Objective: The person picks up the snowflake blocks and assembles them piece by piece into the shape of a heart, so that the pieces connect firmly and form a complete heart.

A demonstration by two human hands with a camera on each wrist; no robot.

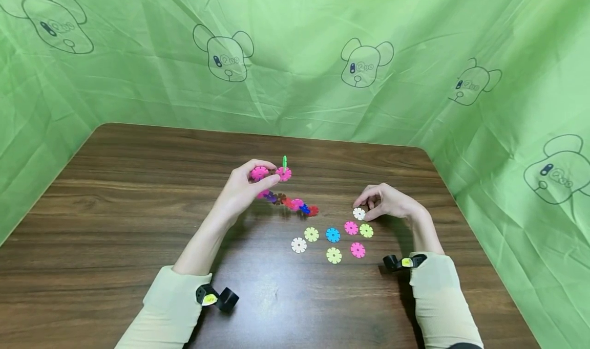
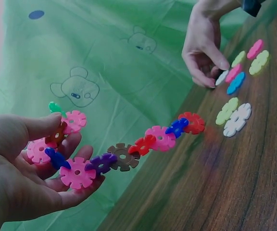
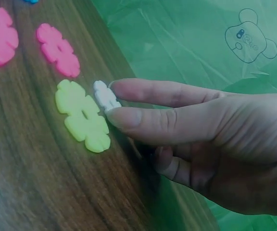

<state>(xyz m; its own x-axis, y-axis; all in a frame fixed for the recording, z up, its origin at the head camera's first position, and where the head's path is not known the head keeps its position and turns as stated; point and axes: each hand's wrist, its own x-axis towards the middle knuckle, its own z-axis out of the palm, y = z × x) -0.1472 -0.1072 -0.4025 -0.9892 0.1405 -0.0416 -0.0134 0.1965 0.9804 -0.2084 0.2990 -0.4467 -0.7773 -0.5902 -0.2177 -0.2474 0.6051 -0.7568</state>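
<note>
My left hand (image 1: 241, 188) grips one end of a chain of interlocking plastic flower discs (image 2: 121, 156), in pink, blue, purple, brown and red. A green disc (image 1: 285, 162) stands edge-on at the held end, beside a pink disc (image 2: 74, 121) near my thumb. The chain trails off toward the right, ending in a red disc (image 2: 192, 123). Over to the right, my right hand (image 1: 389, 201) has thumb and fingertip at the edges of a white notched disc (image 3: 106, 96), pinching it close over the tabletop. Beside it lies a yellow-green disc (image 3: 83, 117).
Several loose discs lie flat on the brown wooden table (image 1: 138, 211), among them a blue disc (image 1: 333, 235), a pink disc (image 1: 357, 250) and another white disc (image 1: 298, 245). A green curtain (image 1: 295, 98) printed with bear faces hangs behind the table and along its sides.
</note>
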